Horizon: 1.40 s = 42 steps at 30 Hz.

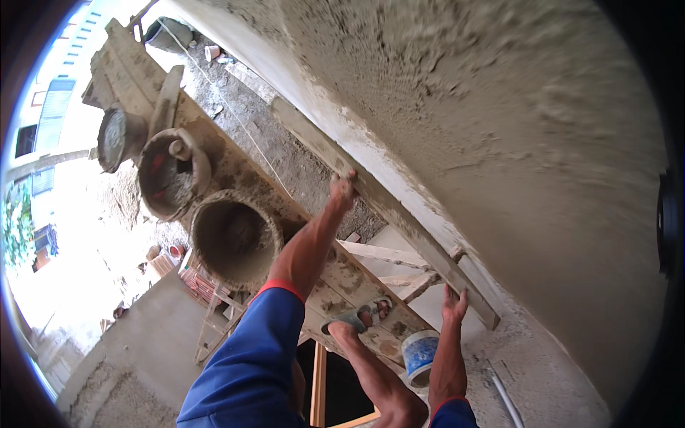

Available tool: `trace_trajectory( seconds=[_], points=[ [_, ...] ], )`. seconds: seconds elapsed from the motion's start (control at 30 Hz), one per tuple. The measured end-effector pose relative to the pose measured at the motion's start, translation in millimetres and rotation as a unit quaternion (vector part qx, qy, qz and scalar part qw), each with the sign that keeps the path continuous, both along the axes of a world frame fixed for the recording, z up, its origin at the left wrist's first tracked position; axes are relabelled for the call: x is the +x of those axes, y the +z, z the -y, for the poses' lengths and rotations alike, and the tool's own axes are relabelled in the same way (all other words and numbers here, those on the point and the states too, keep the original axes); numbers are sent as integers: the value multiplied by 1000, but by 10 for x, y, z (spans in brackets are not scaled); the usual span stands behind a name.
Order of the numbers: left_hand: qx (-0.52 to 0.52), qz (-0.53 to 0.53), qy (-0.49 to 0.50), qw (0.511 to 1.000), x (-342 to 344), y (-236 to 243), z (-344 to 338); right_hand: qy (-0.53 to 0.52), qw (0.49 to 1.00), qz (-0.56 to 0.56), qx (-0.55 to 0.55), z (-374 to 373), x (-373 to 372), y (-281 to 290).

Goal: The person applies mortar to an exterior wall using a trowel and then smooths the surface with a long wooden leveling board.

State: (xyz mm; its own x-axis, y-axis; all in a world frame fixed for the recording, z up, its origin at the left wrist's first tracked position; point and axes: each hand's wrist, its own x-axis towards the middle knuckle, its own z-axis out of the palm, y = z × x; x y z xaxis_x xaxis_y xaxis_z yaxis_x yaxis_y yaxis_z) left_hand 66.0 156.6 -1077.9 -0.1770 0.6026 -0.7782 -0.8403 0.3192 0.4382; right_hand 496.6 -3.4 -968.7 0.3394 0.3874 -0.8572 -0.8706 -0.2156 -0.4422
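A long, mortar-smeared straightedge board (399, 212) lies slanting along the lower part of a rough, freshly plastered wall (514, 135). My left hand (343, 188) grips its near edge around the middle, with the arm stretched forward. Lower down, close to the board's right end, my right hand (454, 302) holds the same edge, thumb and fingers against it. The board's far side and the fingertips behind it are hidden. Below the board, the wall's lower strip looks paler and smoother.
My sandalled foot stands on scaffold planks (342, 285). Along their left edge sit a large mortar tub (207, 250), a second bucket (200, 160) with a tool in it, and a third bucket (132, 132). A blue-and-white pail (419, 351) is near my right forearm. Ground shows far below.
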Motion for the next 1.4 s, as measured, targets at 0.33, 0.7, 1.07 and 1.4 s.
trace_trajectory(
  seconds=[0.33,0.7,1.07,1.4],
  points=[
    [-13,-84,-52,995,-1126,-822,-1090,-65,997,-52,6,-722,-1232,-1408],
    [54,-118,16,991,-810,-74,-1287,-68,995,43,52,-1132,-1119,-665],
    [102,-94,29,990,283,1261,-741,-97,985,119,84,-635,-21,532],
    [32,-120,65,990,-1401,293,-1484,2,989,29,143,-1259,-1605,156]
  ],
)
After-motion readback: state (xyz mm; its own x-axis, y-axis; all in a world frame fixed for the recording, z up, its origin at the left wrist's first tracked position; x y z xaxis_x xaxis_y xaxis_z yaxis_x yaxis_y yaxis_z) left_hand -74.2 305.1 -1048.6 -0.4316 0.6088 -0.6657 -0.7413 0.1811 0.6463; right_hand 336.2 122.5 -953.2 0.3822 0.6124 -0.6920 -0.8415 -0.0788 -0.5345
